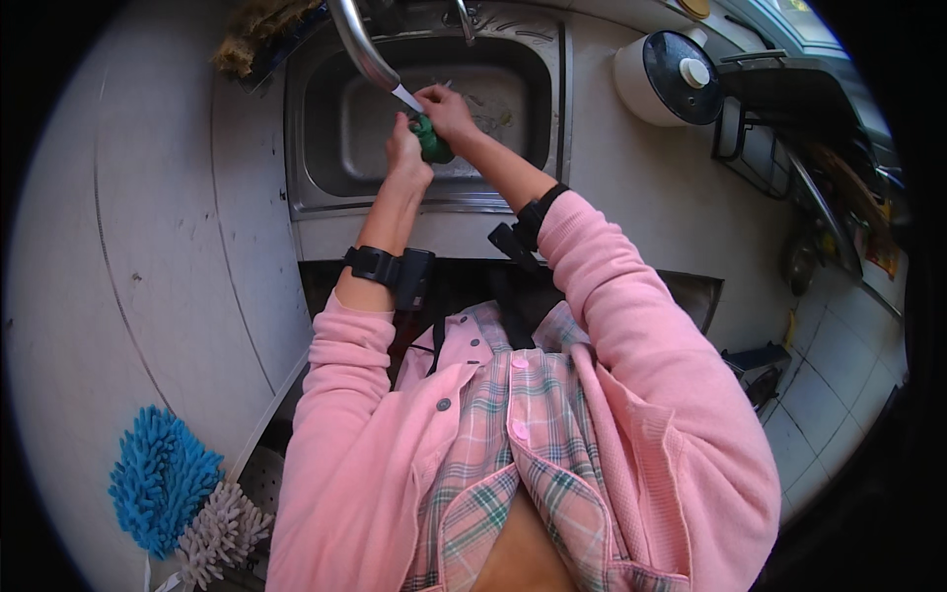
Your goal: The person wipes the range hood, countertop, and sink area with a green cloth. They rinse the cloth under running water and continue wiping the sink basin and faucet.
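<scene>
Both my hands are over the steel sink point(335, 197), under the tap point(367, 54), with a white stream of water at its mouth. Between them is a lumpy, glossy green thing point(432, 144), much of it covered by fingers; its exact kind cannot be made out. My left hand point(404, 155) is closed on its left side, thumb pointing up. From the upper right, my right hand point(448, 113) grips its top with bent fingers near the water. Small pale scraps point(493, 113) lie on the sink bottom behind the right hand.
A white pot with a dark glass lid point(683, 77) stands on the counter at the right, beside a black dish rack point(755, 138). Blue point(163, 479) and grey shaggy mitts point(225, 533) hang at the lower left. A brown bristly bundle point(264, 37) sits left of the tap.
</scene>
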Tool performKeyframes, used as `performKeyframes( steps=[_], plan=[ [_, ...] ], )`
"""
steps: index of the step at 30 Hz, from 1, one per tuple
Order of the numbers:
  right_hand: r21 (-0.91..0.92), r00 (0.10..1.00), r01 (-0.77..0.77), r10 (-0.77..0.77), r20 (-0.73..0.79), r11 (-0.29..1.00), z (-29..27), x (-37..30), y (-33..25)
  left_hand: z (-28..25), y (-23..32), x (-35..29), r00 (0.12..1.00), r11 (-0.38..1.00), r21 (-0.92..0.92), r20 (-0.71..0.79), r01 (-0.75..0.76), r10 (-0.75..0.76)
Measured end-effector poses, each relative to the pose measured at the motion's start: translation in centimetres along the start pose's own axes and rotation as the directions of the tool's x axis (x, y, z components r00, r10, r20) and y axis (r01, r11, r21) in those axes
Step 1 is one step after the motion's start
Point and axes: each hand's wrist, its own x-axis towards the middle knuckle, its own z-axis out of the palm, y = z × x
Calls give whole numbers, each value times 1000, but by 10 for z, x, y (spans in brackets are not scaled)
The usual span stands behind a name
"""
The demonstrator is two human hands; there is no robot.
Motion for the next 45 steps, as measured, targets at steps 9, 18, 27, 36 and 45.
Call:
performKeyframes(
  steps=[9,18,27,36,45],
  plan=[
    [47,964,66,-75,254,997,-5,-10,12,-6,6,-5,951,975,-102,261,196,-164],
    [395,813,-410,133,567,822,-25,11,-8,-26,14,-30,659,966,51,722,254,-211],
    [273,808,-423,224,545,864,-24,9,-18,-19,18,-36,799,755,651,495,-80,-343],
    [184,938,-325,292,185,927,-30,3,16,-8,-40,-17,857,237,824,490,-515,158],
    [119,985,-153,142,97,981,-79,-1,3,8,-15,-79,809,654,606,587,-453,16]
  ],
)
